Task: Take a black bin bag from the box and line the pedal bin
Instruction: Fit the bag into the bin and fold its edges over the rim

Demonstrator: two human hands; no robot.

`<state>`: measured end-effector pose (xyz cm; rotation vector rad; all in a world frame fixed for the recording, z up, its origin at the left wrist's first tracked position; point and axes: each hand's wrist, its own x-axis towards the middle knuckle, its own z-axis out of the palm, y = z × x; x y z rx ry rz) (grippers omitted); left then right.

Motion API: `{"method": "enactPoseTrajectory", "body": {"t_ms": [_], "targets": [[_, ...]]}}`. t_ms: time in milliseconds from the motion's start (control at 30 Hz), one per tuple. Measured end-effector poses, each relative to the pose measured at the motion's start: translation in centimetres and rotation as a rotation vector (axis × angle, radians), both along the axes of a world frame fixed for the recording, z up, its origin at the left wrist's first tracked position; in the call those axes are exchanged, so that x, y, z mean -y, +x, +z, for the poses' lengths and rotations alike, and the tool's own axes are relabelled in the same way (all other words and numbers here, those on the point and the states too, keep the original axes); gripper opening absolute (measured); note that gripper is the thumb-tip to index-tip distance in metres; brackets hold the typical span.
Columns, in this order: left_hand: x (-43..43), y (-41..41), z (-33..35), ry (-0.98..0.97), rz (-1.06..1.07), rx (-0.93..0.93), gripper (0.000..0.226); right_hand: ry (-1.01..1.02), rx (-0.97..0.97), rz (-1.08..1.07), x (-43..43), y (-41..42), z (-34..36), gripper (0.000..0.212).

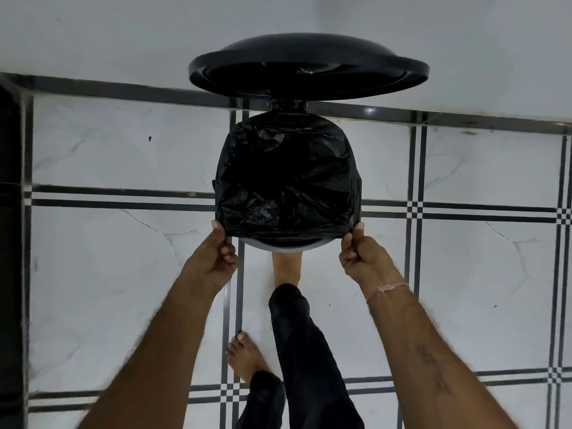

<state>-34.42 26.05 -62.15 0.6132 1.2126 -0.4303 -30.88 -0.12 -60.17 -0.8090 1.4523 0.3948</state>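
The crinkled black plastic bin bag (288, 178) drapes over the round pedal bin (289, 244) between both grips. Left hand (213, 253) and right hand (362, 255) each pinch its near edge. Beyond them the black lid (309, 68) stands raised.

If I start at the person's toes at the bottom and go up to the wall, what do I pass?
Bare foot on the white tiled floor → dark trouser leg → foot at the bin's base → crinkly black plastic bin bag over the pedal bin's rim → raised round black lid.
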Motion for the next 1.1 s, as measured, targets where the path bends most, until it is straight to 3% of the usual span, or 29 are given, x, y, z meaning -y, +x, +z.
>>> {"method": "enactPoseTrajectory", "body": {"t_ms": [367, 533, 800, 867, 933, 1000, 1100], "targets": [[0.9, -1.7, -0.5, -0.119, 0.148, 0.087, 0.019, 0.102, 0.072, -0.129, -0.4, -1.5, -0.3, 0.025], [1.9, -2.0, -1.0, -0.099, 0.167, -0.021, 0.016, 0.157, 0.098, -0.188, -2.1, -3.8, -1.2, 0.024], [1.9, 0.3, -3.0, 0.016, 0.117, -0.104, 0.014, 0.051, 0.169, -0.205, -2.0, -2.5, -3.2, 0.027], [1.8, 1.2, -2.1, 0.052, 0.203, -0.042, 0.023, 0.025, 0.225, -0.155, -1.4, -1.8, -2.7, 0.042], [1.3, 1.8, -1.2, 0.095, 0.159, 0.025, 0.040, 0.010, 0.266, -0.072, -0.9, -1.2, -1.9, 0.049], [0.7, 2.1, -1.2, 0.144, 0.058, 0.064, 0.043, -0.014, 0.267, -0.003, -0.6, -0.5, -1.8, 0.044], [0.2, 2.4, -1.6, 0.170, 0.071, 0.064, 0.046, -0.072, 0.210, -0.031, -0.7, 1.2, -2.2, 0.032]]}}
